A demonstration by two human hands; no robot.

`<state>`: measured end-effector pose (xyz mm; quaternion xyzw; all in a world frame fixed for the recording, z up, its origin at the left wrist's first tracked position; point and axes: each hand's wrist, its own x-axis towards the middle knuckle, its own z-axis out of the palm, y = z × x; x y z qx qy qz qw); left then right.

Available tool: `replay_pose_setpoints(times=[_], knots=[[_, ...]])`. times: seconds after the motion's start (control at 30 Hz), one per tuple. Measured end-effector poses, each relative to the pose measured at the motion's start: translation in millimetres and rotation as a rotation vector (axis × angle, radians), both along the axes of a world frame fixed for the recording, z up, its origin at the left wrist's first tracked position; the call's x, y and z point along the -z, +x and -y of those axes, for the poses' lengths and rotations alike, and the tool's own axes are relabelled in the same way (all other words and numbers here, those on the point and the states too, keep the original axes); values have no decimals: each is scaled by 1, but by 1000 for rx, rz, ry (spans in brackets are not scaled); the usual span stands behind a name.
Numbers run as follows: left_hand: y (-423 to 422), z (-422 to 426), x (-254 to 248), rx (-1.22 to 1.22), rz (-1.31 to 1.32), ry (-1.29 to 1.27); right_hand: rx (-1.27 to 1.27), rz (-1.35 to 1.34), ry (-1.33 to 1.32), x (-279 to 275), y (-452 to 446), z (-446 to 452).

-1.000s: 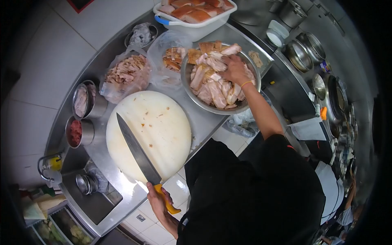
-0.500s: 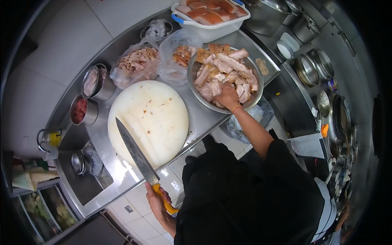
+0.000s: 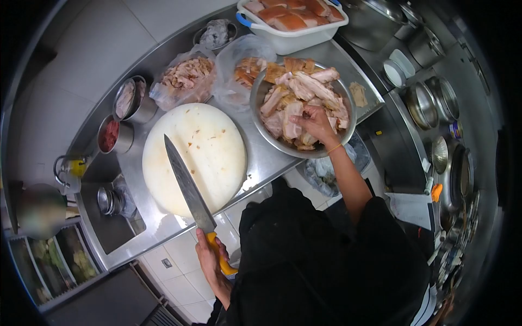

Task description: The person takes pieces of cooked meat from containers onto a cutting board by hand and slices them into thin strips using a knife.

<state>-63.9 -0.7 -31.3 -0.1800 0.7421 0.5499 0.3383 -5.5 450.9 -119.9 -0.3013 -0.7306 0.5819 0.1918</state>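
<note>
My left hand point(image 3: 209, 262) is closed round the yellow handle of a long kitchen knife point(image 3: 190, 187). Its blade points away from me over the round white cutting board point(image 3: 225, 155), which carries a few brown crumbs. Over the steel bowl point(image 3: 260, 126), my right hand point(image 3: 317, 124) pinches a pale piece of cooked meat point(image 3: 292, 120) between thumb and fingers. More cooked pork pieces point(image 3: 312, 87) fill the bowl, with browned skin pieces point(image 3: 298, 65) at its far side. The fingertips partly cover the held piece.
Behind the board lie plastic bags of cut meat point(image 3: 190, 73) and browned strips point(image 3: 250, 70). A white tub point(image 3: 293, 41) of skin-on meat stands beyond the bowl. Steel pots point(image 3: 117, 136) of meat stand left, near a sink point(image 3: 109, 233). A blurred person's head point(image 3: 41, 212) shows far left.
My right hand has come up out of the pile, now pinching one piece. The knife is still in my left hand, slightly shifted. A blurred head has appeared at the left.
</note>
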Motion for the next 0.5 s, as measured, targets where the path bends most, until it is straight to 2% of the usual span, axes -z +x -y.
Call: replay_pose_setpoints(times=[0.1, 0.13, 0.27, 0.37, 0.47, 0.5], knots=[[3, -4, -1, -18, 3, 16, -169, -306, -115, -47, -17, 25], [3, -5, -2, -32, 7, 25, -185, -365, -262, -63, -25, 41], [7, -8, -12, -49, 13, -11, -337, -616, 384, -84, -66, 89], [13, -8, -15, -97, -21, -9, -400, -625, 615, -69, -92, 130], [24, 4, -9, -131, -1, -35, -618, -352, 591, -4, -99, 153], [27, 8, -6, -137, 0, -44, -694, -270, 575, -1, -97, 155]])
